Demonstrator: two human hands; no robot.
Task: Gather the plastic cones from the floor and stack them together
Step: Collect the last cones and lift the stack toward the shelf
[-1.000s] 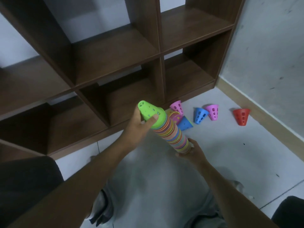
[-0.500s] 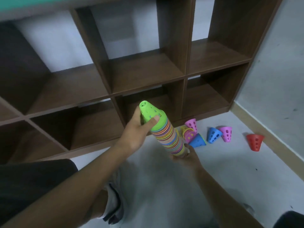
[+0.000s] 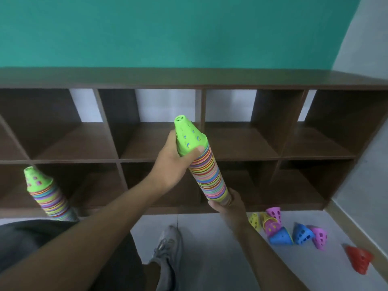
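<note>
Currently: left hand (image 3: 170,162) gripping the cone stack's (image 3: 210,175) green top, right hand (image 3: 228,204) cupping its base, stack tilting.

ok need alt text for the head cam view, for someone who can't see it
A person holds a tall stack of colourful plastic cones in front of a dark wooden cubby shelf, left hand gripping near its green top, right hand at its base. Loose cones and a red cone lie on the floor at right; a second stack stands at left.
</note>
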